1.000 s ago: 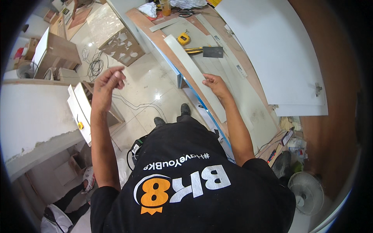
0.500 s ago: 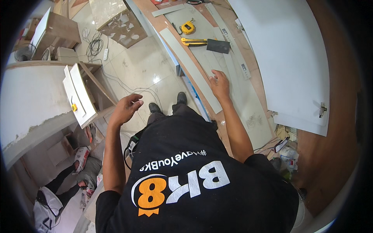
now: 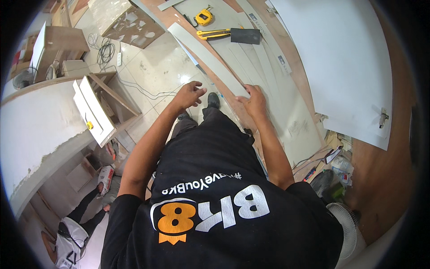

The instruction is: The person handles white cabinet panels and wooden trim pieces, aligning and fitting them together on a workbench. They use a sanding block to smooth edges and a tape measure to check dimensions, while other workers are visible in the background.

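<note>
My right hand point(image 3: 255, 101) grips the near end of a long grey laminate strip point(image 3: 207, 55), which runs away from me along the edge of a plywood workbench point(image 3: 172, 10). More grey strips point(image 3: 264, 76) lie side by side on the bench beside it. My left hand point(image 3: 190, 94) hovers over the tiled floor just left of the strip's end, fingers apart and holding nothing. My shoes show between the two hands.
A yellow tape measure point(image 3: 204, 17) and a yellow-handled scraper point(image 3: 230, 34) lie on the bench's far part. A large white panel point(image 3: 345, 67) with a hinge lies to the right. An open wooden cabinet point(image 3: 105, 105), floor cables point(image 3: 105, 49), a fan point(image 3: 345, 224) and a seated person point(image 3: 74, 226) surround me.
My left hand has dropped from a raised position on the left and swung toward the strip's near end. My right hand has closed on that end.
</note>
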`<move>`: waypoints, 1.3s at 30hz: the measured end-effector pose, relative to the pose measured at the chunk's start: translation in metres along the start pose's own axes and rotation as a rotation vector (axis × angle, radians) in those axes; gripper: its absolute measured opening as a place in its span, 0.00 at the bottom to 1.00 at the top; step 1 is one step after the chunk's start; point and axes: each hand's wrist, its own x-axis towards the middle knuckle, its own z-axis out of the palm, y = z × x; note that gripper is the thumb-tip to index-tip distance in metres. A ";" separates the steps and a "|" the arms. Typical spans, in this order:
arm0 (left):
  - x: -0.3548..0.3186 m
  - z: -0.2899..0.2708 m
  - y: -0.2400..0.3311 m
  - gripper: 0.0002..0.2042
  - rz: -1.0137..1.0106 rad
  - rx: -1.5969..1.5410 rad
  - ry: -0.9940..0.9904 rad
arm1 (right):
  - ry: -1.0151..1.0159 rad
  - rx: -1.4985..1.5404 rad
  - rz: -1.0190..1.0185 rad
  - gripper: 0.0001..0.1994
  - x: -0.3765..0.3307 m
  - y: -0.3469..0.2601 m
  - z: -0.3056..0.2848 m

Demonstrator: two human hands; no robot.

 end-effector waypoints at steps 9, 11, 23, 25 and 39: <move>0.005 0.035 0.035 0.40 0.110 -0.697 -0.005 | 0.038 -0.159 -0.224 0.11 -0.024 -0.060 -0.041; 0.000 0.038 0.041 0.32 0.110 -0.767 0.032 | -0.059 -0.180 -0.230 0.11 -0.033 -0.089 -0.043; -0.064 -0.060 0.086 0.18 0.494 -0.506 0.513 | -0.215 0.853 -0.016 0.20 0.058 -0.186 -0.007; -0.093 -0.087 0.100 0.21 0.537 -0.388 0.461 | -0.345 1.071 -0.032 0.19 0.100 -0.225 0.000; -0.296 -0.185 0.011 0.13 0.537 -0.584 0.867 | -0.252 1.463 -0.350 0.20 0.163 -0.471 0.037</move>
